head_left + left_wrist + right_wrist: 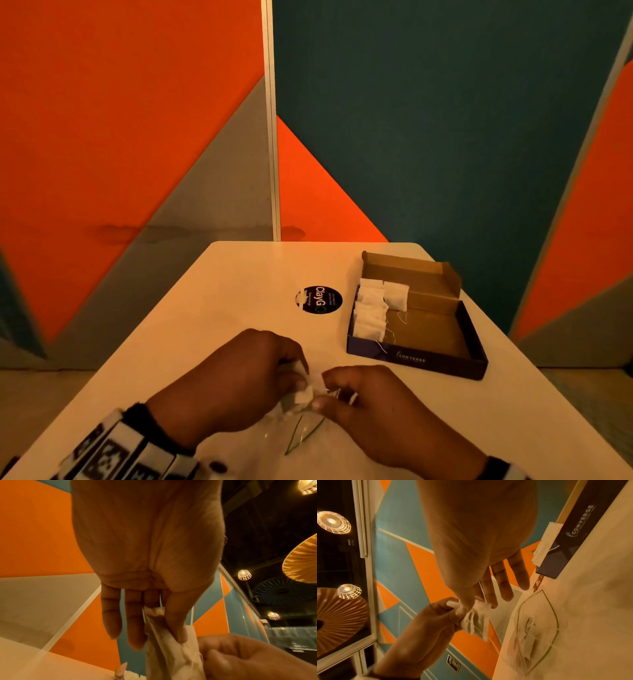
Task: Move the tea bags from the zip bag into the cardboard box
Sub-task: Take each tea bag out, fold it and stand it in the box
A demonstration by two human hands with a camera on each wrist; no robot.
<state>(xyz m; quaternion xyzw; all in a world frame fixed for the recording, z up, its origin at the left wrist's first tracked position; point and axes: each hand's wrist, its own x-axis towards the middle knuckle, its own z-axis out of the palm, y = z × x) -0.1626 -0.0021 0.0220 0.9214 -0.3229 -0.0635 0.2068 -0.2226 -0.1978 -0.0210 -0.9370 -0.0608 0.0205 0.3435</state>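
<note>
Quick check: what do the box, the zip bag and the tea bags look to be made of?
Box: cardboard, raw brown inside, matte dark print outside. Zip bag: thin clear plastic, the table shows through, green seal line. Tea bags: white filter paper, probably; the ones the hands pinch crumple softly.

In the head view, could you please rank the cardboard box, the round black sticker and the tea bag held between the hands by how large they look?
Largest to smallest, as seen:
1. cardboard box
2. round black sticker
3. tea bag, partly hidden by the left hand and right hand pinching it, and nearer the camera, so its place is less sure.
</note>
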